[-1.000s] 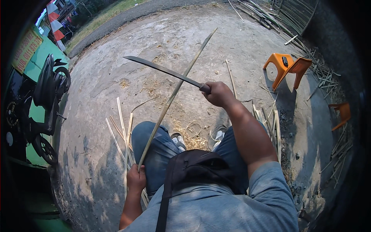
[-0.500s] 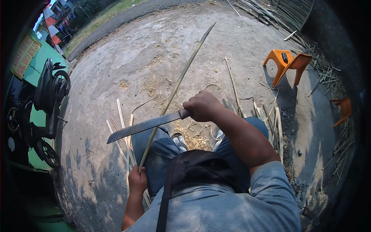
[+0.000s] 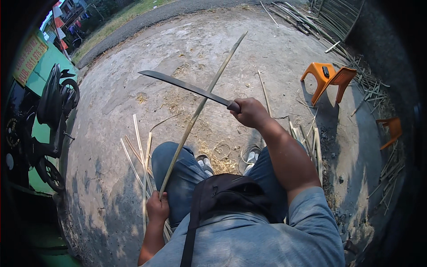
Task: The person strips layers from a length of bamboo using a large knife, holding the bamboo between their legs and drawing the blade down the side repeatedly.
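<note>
My left hand point(image 3: 158, 207) is closed round the near end of a long bamboo strip point(image 3: 192, 119), beside my left knee. The strip slants up and away to the right, its far end tapering to a point. In my right hand point(image 3: 251, 113) is the handle of a machete point(image 3: 182, 85), its long dark blade pointing left and away. The blade crosses the strip above its middle; whether the edge touches it I cannot tell. Cut bamboo strips point(image 3: 141, 155) lie in a bundle beside my left leg, and more strips point(image 3: 316, 149) are by my right leg.
Shavings point(image 3: 220, 162) litter the concrete between my feet. A small orange plastic chair point(image 3: 321, 78) with a dark object on it stands at the right, another orange chair point(image 3: 391, 132) beyond. A parked motorbike point(image 3: 53, 120) is at the left. Bamboo point(image 3: 302, 20) lies piled at the far right.
My right hand has moved away from me and to the right. The machete has slid farther up the strip, and its tip has swung from pointing near-left to far-left. My left hand has stayed put.
</note>
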### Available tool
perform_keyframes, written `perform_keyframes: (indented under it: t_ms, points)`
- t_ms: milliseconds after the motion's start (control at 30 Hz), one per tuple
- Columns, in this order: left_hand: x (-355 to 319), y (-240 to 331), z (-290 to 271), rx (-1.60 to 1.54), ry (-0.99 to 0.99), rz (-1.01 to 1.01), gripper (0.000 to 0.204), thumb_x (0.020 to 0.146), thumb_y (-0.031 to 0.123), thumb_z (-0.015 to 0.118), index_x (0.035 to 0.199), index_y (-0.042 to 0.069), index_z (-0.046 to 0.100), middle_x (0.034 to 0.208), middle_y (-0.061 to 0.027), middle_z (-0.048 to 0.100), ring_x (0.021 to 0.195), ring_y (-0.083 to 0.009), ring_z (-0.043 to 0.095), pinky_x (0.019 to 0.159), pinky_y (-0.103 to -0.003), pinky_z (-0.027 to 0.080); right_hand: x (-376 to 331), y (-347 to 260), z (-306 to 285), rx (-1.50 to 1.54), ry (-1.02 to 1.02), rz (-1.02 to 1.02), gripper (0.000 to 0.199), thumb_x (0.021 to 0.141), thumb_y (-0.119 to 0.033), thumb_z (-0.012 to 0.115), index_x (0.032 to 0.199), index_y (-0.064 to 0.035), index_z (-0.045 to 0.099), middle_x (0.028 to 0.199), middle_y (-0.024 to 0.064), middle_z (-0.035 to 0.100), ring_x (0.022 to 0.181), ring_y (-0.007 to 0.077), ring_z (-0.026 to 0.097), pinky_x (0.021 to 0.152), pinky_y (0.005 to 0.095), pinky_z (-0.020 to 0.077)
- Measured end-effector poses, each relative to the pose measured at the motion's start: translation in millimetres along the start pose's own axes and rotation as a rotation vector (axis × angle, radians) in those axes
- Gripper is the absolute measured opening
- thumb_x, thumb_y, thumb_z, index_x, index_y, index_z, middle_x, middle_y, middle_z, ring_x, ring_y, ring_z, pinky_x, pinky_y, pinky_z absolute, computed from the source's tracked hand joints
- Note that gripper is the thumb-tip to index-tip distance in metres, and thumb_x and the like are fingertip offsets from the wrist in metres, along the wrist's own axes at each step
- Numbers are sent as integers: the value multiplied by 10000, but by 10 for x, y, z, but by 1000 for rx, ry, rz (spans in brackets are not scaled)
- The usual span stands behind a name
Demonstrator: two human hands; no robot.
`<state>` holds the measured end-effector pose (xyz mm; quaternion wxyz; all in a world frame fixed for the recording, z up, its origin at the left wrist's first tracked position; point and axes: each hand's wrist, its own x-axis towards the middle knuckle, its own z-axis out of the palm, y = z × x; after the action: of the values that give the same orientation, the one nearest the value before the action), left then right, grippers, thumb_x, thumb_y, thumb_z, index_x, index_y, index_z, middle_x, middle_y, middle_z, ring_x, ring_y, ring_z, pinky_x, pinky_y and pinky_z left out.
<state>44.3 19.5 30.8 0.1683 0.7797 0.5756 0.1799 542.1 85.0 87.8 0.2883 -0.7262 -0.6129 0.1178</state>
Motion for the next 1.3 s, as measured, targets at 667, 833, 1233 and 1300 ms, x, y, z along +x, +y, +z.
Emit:
perform_keyframes:
  t_ms: [667, 833, 1233, 1300]
  points:
    - [26, 10, 4, -31, -3, -3, 618, 1081, 579, 495, 837, 14, 543, 708, -265, 580, 730, -548, 602, 632, -592, 437, 39, 17, -53, 34, 43, 8, 138, 914, -273, 708, 965, -159, 767, 894, 147, 761, 856, 387, 732, 764, 505, 578]
    - [10, 8, -1, -71, -9, -5, 653, 1078, 613, 472, 841, 9, 544, 714, -272, 589, 737, -548, 609, 637, -592, 443, -82, -250, 60, -101, -82, -219, 124, 898, -248, 700, 973, -150, 714, 848, 147, 736, 839, 381, 731, 737, 521, 569]
    - [25, 82, -19, -54, -16, -45, 666, 1065, 627, 492, 853, 0, 562, 716, -278, 600, 740, -551, 620, 642, -598, 453, 35, -41, 52, -119, -84, -93, 107, 887, -237, 695, 950, -164, 742, 863, 137, 747, 864, 380, 737, 779, 520, 575]
    - [16, 72, -28, -4, -9, -40, 660, 1064, 627, 496, 846, 6, 554, 712, -273, 598, 737, -550, 618, 637, -593, 450, 27, -1, 31, -89, -49, -53, 117, 897, -250, 696, 962, -166, 746, 873, 134, 750, 874, 378, 737, 784, 520, 574]
